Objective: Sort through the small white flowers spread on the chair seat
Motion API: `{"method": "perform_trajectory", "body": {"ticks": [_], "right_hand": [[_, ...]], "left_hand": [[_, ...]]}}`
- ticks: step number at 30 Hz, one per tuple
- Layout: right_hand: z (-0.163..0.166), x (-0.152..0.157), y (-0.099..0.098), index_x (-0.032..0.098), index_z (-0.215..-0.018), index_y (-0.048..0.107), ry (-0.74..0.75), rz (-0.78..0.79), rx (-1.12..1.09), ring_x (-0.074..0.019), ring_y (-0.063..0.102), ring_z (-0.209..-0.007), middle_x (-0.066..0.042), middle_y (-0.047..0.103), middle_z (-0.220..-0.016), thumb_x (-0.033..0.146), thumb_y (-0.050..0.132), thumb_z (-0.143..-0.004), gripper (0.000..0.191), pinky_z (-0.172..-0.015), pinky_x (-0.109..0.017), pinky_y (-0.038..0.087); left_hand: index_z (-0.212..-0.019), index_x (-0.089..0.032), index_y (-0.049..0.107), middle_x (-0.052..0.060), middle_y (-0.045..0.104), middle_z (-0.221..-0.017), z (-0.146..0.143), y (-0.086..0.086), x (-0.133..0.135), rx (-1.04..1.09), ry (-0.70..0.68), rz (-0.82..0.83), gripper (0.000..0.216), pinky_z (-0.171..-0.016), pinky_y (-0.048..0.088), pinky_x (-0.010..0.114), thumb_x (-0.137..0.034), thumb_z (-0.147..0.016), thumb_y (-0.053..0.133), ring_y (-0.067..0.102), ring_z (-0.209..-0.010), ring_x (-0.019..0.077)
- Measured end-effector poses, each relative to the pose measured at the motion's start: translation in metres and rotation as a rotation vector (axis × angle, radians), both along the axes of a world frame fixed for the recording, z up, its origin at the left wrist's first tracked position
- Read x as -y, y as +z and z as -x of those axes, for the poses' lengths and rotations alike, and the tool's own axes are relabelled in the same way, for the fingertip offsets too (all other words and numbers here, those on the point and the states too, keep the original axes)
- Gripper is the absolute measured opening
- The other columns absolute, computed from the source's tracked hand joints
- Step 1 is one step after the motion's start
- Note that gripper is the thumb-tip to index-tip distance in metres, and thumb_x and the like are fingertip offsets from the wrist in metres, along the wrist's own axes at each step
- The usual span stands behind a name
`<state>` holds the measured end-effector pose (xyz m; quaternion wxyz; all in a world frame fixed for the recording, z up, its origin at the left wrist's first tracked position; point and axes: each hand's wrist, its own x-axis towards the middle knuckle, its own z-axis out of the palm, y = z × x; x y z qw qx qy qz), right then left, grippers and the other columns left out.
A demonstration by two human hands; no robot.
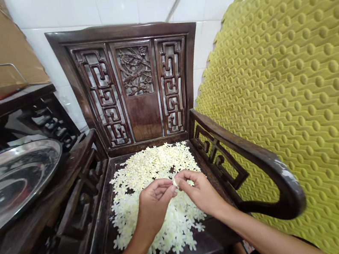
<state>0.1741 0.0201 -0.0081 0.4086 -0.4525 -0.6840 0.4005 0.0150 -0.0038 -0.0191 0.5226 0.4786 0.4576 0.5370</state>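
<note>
The left hand (154,203) and right hand (202,193), grips pressed together, pinched a cream blossom (175,182) at the fingertips, lightly enough to spare its petals. Small white flowers (159,165) lay heaped at twelve o'clock on a dark carved wooden chair (145,122).

Little white flowers (150,169) in a big heap on the seat of a dark wooden chair (204,240).

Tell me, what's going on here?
A person's left hand and right hand pinch a small white blossom between their fingers, above a heap of white blossoms on the seat of a carved dark wooden chair. A steel tray lies left of the chair; a yellow-green studded mat stands right.
</note>
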Motion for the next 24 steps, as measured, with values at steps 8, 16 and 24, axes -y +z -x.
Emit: {"method": "perform_trajectory", "body": {"ticks": [8,16,24], "right_hand": [[0.002,0.002,-0.002,0.018,-0.081,0.066,-0.012,-0.007,-0.026,-0.0157,0.056,-0.073,0.0,0.063,-0.075,0.033,0.052,-0.093,0.024,-0.068,-0.025,0.042],[0.005,0.003,-0.004,0.017,-0.079,0.066,0.002,0.006,-0.064,-0.0147,0.054,-0.07,0.001,0.061,-0.071,0.031,0.053,-0.092,0.023,-0.067,-0.025,0.042],[0.003,-0.002,-0.011,0.017,-0.081,0.067,0.021,0.06,-0.135,-0.0144,0.055,-0.07,0.0,0.062,-0.072,0.03,0.055,-0.091,0.022,-0.066,-0.024,0.043]], "left_hand": [[-0.085,-0.016,0.065,0.004,0.071,-0.081,-0.002,-0.002,0.001,-0.066,0.044,-0.012,0.022,-0.07,0.055,0.025,-0.026,-0.071,0.078,0.067,-0.072,0.0152],[-0.084,-0.016,0.065,0.004,0.07,-0.077,-0.002,-0.003,0.0,-0.126,0.069,-0.038,0.02,-0.07,0.054,0.026,-0.028,-0.073,0.076,0.067,-0.072,0.0165],[-0.087,-0.016,0.067,0.004,0.072,-0.078,-0.002,0.002,0.003,-0.146,0.054,-0.054,0.015,-0.071,0.055,0.026,-0.027,-0.078,0.072,0.069,-0.073,0.0166]]}}
